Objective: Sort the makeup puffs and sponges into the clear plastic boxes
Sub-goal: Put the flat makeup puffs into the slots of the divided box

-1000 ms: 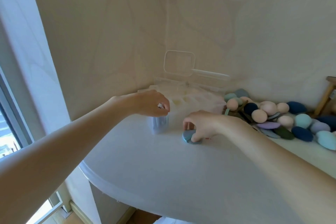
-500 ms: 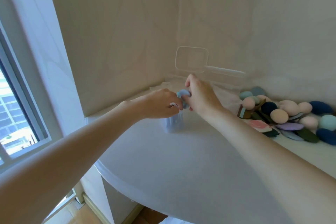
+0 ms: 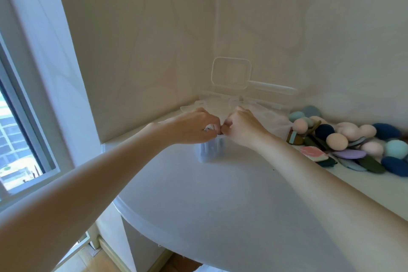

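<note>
A small clear plastic box (image 3: 209, 151) stands on the white table, with bluish puffs standing on edge inside it. My left hand (image 3: 194, 127) grips its top rim from the left. My right hand (image 3: 240, 127) presses down on the box's top from the right, fingertips meeting the left hand's; the blue puff it carried is hidden under the fingers. A pile of puffs and sponges (image 3: 348, 139) in pink, teal, navy, lilac and dark green lies at the right along the wall.
More clear plastic boxes (image 3: 229, 73) with open lids are stacked in the wall corner behind my hands. The white table's rounded edge (image 3: 141, 218) curves at lower left. A window (image 3: 15, 130) is on the left.
My right hand picked a blue puff off the table, carried it to the small box and now pushes it in at the top. The left hand stayed on the box.
</note>
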### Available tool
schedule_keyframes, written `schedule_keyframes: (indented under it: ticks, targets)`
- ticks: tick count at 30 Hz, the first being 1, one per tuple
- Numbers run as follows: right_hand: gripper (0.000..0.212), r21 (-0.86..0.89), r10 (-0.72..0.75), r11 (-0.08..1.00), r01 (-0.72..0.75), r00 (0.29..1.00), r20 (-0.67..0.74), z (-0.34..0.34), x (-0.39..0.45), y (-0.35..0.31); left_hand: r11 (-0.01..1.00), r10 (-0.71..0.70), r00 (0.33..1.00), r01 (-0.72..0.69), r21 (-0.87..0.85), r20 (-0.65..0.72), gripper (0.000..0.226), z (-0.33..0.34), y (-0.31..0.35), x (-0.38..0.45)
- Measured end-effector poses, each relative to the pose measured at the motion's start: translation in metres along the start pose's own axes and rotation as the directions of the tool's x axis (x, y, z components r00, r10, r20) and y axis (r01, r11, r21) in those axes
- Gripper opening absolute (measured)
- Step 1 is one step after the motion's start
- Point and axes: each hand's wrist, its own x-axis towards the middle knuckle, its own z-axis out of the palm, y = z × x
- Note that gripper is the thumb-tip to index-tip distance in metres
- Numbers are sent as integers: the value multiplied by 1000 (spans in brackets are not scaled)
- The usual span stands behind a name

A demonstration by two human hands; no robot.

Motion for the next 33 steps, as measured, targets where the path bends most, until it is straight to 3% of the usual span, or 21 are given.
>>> schedule_keyframes:
  ticks: [2, 6, 9, 12, 14, 18, 20, 23, 25, 27, 29, 33]
  targets:
    - [34, 48, -34, 998, 34, 999, -1, -4, -3, -1, 1000, -23, 1000, 23, -14, 16, 19, -2, 3, 0]
    - [23, 56, -75, 994, 96, 950, -303, -22, -15, 6, 999, -37, 997, 34, 35, 61, 24, -6, 10, 4]
    - [21, -29, 40, 998, -58, 901, -432, -41, -24, 27, 987, -68, 993, 52, 154, 97, 31, -5, 19, 10]
    - [24, -119, 184, 952, -282, 838, -513, -49, -38, 57, 984, -92, 991, 75, 159, 101, 29, -2, 27, 15]
    - [24, -205, 279, 892, -403, 848, -451, -47, -48, 76, 982, -115, 989, 98, 161, 97, 24, -1, 33, 17]
    - [34, -373, 491, 787, -492, 865, -105, -28, -55, 106, 986, -124, 988, 112, 127, 92, 28, -3, 34, 17]
    - [35, -309, 478, 813, -494, 869, -131, -23, -54, 111, 991, -120, 990, 116, 63, 71, 29, -7, 32, 16]
    - [8, -251, 390, 867, -430, 900, -196, -32, -57, 96, 991, -129, 991, 130, -24, 39, 34, -12, 29, 13]
    - [26, -247, 331, 887, -390, 910, -249, -42, -54, 81, 992, -126, 991, 127, -10, 48, 35, -12, 28, 12]
    - [19, -241, 204, 924, -296, 917, -343, -49, -48, 63, 992, -113, 990, 109, 57, 79, 35, -9, 27, 14]
    - [16, -136, 86, 978, -156, 904, -420, -56, -40, 44, 989, -103, 989, 92, 114, 101, 34, -7, 28, 15]
    - [12, 132, 15, 989, 62, 857, -515, -58, -24, -2, 983, -120, 988, 105, 151, 93, 33, -6, 29, 16]
